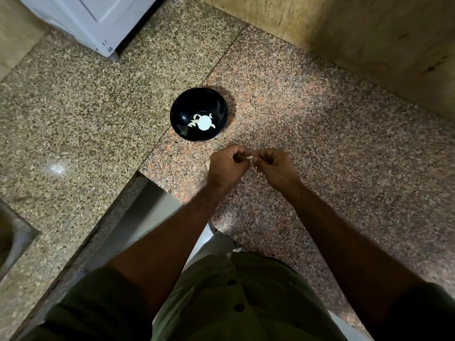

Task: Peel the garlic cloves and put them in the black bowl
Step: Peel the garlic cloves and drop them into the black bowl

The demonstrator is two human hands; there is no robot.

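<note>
A black bowl (198,113) stands on the speckled granite counter (320,134), holding several pale peeled garlic cloves (194,121) around a bright round reflection. Just in front of the bowl, my left hand (227,166) and my right hand (274,166) meet over the counter. Both pinch one small pale garlic clove (250,158) between their fingertips. A scrap of thin skin (256,168) hangs below the clove. Most of the clove is hidden by my fingers.
A white appliance (91,18) stands at the back left. A tan tiled wall (369,38) borders the counter at the right. The counter makes an inner corner (140,173) near my left forearm. A steel sink edge (14,237) shows at the far left.
</note>
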